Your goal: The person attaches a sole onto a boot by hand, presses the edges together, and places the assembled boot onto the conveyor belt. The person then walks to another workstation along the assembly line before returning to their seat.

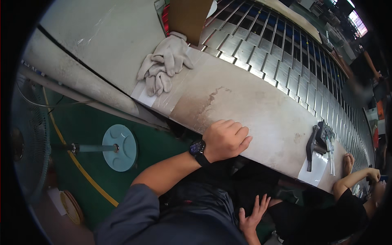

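Your left hand (226,139) rests on the near edge of the long, pale, stained workbench top (249,102), fingers curled under into a loose fist, knuckles up. It has hold of nothing; it only bears on the surface. A black wristwatch (197,148) sits on that wrist, just off the bench edge.

Your right hand (253,214) lies below the bench edge, on your lap, palm down with the fingers spread flat and open. It grips nothing (it touches only dark cloth).

On the bench top, well away from your left hand and toward the far left, lies a crumpled pair of off-white fabric work gloves (164,61), partly on a taped sheet of clear film. Just beyond the gloves stands a brown cardboard box (188,16).

Along the far side of the bench top runs a conveyor of ribbed, grey metal slats (281,61), curving off to the right.

To the right of your left hand, near the bench's front edge, a black pistol-shaped hand tool (312,146) lies beside a small dark part and some thin clear tubes on a white paper sheet (316,171). Another person's forearm (353,179) rests at the bench end, just past that sheet.

Below the bench's left stretch, a round, pale-blue fan base (119,147) stands on the green floor (81,122).
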A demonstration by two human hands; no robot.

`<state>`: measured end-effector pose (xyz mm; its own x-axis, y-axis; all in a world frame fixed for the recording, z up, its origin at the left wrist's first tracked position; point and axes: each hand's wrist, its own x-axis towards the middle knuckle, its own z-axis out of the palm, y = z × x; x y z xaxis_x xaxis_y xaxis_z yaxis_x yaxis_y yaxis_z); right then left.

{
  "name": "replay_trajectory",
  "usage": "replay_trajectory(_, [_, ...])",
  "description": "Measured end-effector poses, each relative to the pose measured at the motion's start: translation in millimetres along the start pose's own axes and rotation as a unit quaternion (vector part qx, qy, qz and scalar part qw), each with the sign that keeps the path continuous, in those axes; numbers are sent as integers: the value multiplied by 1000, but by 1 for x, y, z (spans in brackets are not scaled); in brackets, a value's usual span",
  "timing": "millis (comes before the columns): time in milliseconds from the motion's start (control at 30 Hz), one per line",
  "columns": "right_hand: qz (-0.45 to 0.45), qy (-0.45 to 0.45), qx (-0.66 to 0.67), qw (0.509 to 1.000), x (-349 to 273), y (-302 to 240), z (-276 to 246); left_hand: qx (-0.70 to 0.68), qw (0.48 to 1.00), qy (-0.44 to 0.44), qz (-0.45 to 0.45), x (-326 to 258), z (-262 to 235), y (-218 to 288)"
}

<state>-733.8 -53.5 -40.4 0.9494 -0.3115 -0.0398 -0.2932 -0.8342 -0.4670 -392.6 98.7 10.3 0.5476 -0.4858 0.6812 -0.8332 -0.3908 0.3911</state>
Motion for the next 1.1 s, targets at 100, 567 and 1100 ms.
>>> replay_trajectory(100, [19,24,-7,1000,11,-1,5,-16,1000,13,6,-1,1,-1])
replay_trajectory(567, [428,77,242,867,-93,76,2,-131,990,-47,-14,9,10,44])
replay_trajectory(1100, [447,145,739,484,-98,19,-21,-360,752,-551,-44,-98,83,147])
